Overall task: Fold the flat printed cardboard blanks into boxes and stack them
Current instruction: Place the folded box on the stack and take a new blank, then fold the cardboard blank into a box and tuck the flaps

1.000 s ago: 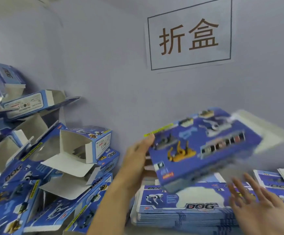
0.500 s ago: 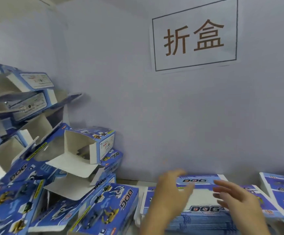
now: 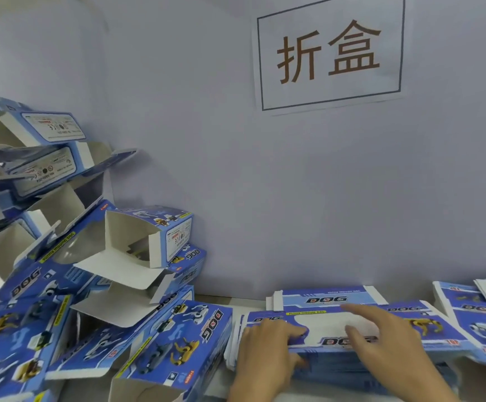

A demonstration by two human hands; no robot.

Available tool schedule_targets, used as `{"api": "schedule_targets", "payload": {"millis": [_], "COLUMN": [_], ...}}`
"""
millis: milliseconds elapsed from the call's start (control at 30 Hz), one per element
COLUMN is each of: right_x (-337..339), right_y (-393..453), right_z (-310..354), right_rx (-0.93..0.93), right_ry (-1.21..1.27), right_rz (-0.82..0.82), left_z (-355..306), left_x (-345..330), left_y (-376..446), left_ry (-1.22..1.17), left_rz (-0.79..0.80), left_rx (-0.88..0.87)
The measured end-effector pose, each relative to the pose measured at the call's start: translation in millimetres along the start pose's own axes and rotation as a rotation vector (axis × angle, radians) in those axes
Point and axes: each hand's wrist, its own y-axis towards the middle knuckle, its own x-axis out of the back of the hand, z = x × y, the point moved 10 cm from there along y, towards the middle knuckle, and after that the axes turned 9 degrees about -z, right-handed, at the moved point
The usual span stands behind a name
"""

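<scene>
blanks [image 3: 337, 340] sit stacked near right, folded boxes [image 3: 97, 300] heaped left. left hand [image 3: 265, 346] and right hand [image 3: 386, 338] rest flat, fingers loose, gripping nothing. card looks thin, light, slippery; probably lift one edge.

Left hand [image 3: 265, 348] low in view, palm down, fingers extended forward and slightly spread, thumb tucked below. Right hand [image 3: 386, 340] just beside it, palm down, fingers straight, index reaching furthest forward. Both forearms enter from bottom edge.
</scene>
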Motion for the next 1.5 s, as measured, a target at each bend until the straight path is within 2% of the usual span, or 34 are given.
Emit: {"api": "schedule_targets", "payload": {"millis": [100,200,267,300,333,367,467,500,533,567,633,700,767,833,933,1000,1200,1333,1500], "right_x": [20,48,67,70,68,58,-14,-30,-38,-41,-35,-29,-23,-16,-1,12,60,81,65], "right_y": [0,-7,-19,-24,-24,-16,-1,-6,-8,-8,-5,-3,-2,-1,4,10,27,24,18], "right_z": [8,16,15,11,5,-3,-6,1,8,11,11,4,-1,0,-2,-5,5,26,40], "right_rx": [0.133,0.231,0.199,0.156,0.1,0.024,-0.287,-0.352,-0.378,-0.387,-0.39,-0.398,-0.396,-0.37,-0.36,-0.353,-0.118,0.06,0.118], "right_ry": [0.237,0.206,0.24,0.275,0.323,0.422,0.891,0.995,1.075,1.132,1.173,1.084,1.008,1.003,1.013,1.002,0.799,0.782,0.872], "right_rz": [-0.245,-0.587,-0.812,-0.869,-0.858,-0.754,-0.073,0.077,0.142,0.138,0.023,-0.071,-0.092,-0.075,-0.057,-0.062,-0.172,-0.246,-0.135], "left_z": [3,13,15,14,12,9,-4,-9,-13,-18,-23,-22,-18,-11,5,13,16,9,-8], "left_x": [27,42,50,55,61,67,74,73,70,65,48,32,29,41,72,86,89,109,119], "left_y": [-1,-3,-5,-7,-9,-11,-13,-11,-8,-6,-2,-3,-4,-3,0,-1,0,-8,-11], "left_ry": [-0.019,-0.052,-0.048,-0.046,-0.042,-0.036,-0.041,-0.063,-0.078,-0.095,-0.181,-0.256,-0.312,-0.427,-0.527,-0.609,-0.766,-0.959,-1.072], "left_rz": [-0.243,-0.407,-0.486,-0.53,-0.575,-0.621,-0.654,-0.62,-0.564,-0.479,-0.239,-0.035,0.017,-0.072,-0.337,-0.449,-0.499,-0.578,-0.609], "left_rx": [0.015,0.077,0.091,0.088,0.088,0.084,0.016,-0.032,-0.084,-0.132,-0.175,-0.157,-0.111,-0.055,0.024,0.058,0.113,0.091,-0.033]}}
